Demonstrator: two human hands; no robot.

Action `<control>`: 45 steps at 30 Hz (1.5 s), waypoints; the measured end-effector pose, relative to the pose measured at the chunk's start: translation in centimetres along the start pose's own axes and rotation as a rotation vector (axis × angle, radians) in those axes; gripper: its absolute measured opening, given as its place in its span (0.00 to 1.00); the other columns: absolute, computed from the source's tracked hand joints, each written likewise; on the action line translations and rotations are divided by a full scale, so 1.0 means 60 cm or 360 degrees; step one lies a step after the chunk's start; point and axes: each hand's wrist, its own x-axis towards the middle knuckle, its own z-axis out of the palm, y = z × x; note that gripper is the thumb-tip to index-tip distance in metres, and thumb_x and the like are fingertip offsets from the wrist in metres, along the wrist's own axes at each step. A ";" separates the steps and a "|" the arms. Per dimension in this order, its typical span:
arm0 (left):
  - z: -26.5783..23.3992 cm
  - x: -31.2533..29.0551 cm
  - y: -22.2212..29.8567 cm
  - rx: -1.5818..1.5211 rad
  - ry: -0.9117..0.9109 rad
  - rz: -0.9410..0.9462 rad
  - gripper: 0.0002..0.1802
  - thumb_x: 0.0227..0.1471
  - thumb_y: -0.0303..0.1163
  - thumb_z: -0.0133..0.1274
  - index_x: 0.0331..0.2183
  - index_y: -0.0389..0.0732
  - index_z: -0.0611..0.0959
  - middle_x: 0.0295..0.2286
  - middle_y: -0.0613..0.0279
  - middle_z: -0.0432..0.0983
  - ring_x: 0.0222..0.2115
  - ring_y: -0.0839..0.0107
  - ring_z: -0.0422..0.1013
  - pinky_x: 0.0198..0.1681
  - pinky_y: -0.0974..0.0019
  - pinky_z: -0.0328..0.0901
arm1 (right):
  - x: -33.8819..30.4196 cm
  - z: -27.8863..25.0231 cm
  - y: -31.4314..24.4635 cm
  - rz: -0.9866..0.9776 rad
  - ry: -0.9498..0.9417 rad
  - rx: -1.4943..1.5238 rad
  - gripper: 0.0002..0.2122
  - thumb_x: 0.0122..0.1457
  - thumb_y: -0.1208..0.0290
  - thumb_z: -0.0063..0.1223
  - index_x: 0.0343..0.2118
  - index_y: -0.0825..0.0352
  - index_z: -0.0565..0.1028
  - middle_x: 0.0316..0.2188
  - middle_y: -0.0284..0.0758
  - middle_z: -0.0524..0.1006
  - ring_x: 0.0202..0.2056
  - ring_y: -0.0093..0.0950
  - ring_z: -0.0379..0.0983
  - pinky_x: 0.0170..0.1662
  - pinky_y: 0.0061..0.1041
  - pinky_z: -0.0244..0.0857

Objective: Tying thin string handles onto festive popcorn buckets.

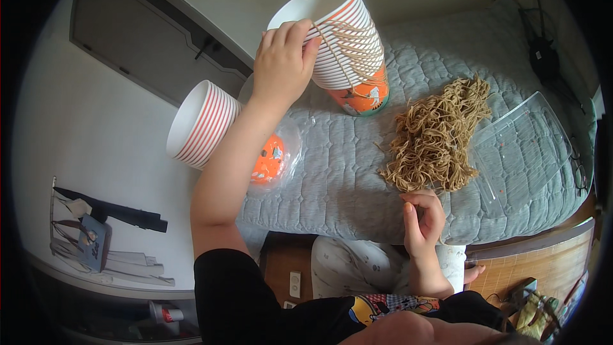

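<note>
A tall stack of white paper buckets (338,45) leans on the bed, its lowest bucket printed orange and green. Tan cord handles (357,48) loop down the stack's right side. My left hand (281,57) is closed over the top bucket's near left rim, and one cord runs down from beside its fingers. To the right lies a heap of tan cords (440,137). At its near edge my right hand (424,220) is pinched, with thumb and fingers together; what lies between them is too small to make out.
Another bucket stack (201,121) lies tilted at left, partly behind my left arm, with clear plastic wrap (290,153) around its orange end. A clear plastic tray (520,147) sits right of the cords, on the quilted grey bed cover (338,185). Eyeglasses (580,172) lie near the bed's right edge.
</note>
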 end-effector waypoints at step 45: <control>-0.031 0.213 -0.023 -0.1039 -0.1710 -0.1250 0.72 0.35 0.69 0.63 0.67 0.45 0.42 0.64 0.44 0.49 0.64 0.53 0.51 0.62 0.45 0.52 | -0.002 -0.014 0.007 -0.0172 0.0049 0.0052 0.05 0.52 0.84 0.54 0.31 0.70 0.74 0.27 0.37 0.78 0.26 0.29 0.71 0.31 0.24 0.64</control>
